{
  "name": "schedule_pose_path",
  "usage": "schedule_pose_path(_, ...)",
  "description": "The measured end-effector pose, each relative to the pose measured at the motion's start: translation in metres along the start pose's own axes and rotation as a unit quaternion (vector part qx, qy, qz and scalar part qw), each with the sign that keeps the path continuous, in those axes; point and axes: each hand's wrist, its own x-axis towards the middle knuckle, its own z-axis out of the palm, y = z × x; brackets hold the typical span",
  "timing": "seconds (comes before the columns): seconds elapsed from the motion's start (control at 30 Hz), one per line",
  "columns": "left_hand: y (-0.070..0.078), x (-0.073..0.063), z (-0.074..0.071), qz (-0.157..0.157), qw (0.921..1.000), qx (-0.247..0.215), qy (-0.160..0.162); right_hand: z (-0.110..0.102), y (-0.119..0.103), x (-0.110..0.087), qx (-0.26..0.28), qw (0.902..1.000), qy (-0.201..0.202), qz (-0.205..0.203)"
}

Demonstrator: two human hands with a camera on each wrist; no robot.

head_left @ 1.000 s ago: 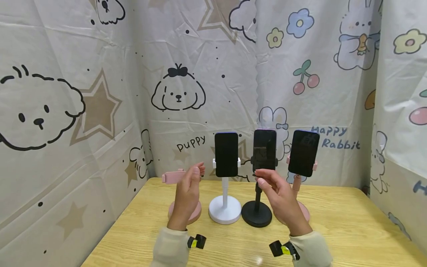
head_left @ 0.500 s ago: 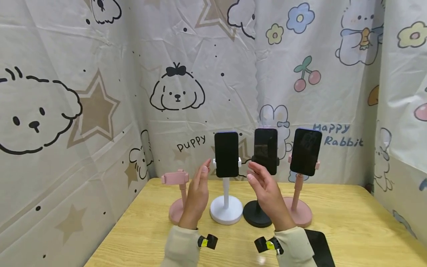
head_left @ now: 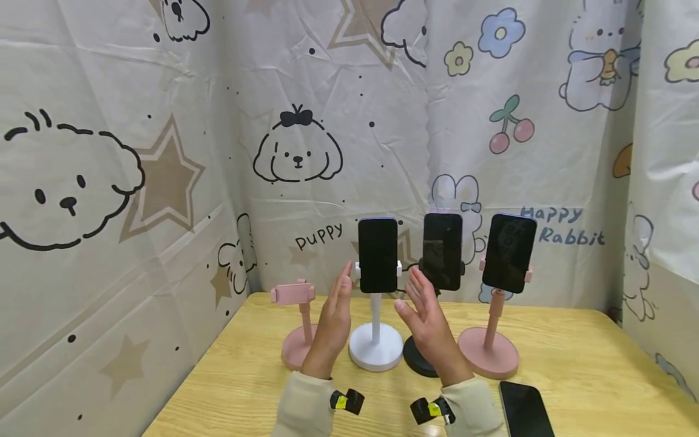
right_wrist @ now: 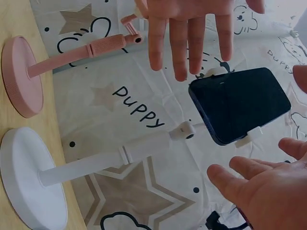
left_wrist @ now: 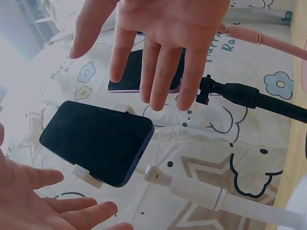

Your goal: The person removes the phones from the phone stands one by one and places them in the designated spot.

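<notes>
First phone (head_left: 378, 255) upright on white stand (head_left: 376, 347), second from left. Left hand (head_left: 333, 318) and right hand (head_left: 430, 321) flank it from near side, fingers extended, gripping nothing, apparently without contact. To right: second phone (head_left: 442, 249) on black stand (head_left: 419, 357); third phone (head_left: 509, 252), slightly tilted, on right pink stand (head_left: 489, 353). Judged progress: three mountings done, one left; left pink stand (head_left: 295, 294) bears none, loose phone (head_left: 526, 409) flat on table (head_left: 229, 376), near right.
</notes>
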Motion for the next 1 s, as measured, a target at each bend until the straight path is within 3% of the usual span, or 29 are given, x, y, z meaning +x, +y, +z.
schedule_pose_path(0.27, 0.001, 0.000, 0.002, -0.022, 0.9993, -0.023, -0.020, 0.007, 0.004, -0.001, 0.016, 0.9999, -0.001, -0.001)
schedule_pose_path(0.43, 0.002, 0.000, 0.003, -0.028, 0.9991, -0.025, -0.021, 0.011, 0.008, 0.000, 0.038, 0.9990, -0.022, -0.013)
schedule_pose_path(0.67, 0.002, -0.001, 0.005, -0.015, 0.9986, -0.039, -0.034, 0.012, 0.009, -0.001, 0.048, 0.9984, -0.030, -0.006)
schedule_pose_path(1.0, 0.002, -0.001, 0.006, -0.016, 0.9995, -0.016, -0.023, 0.012, 0.007, -0.002, 0.053, 0.9980, -0.034, 0.008)
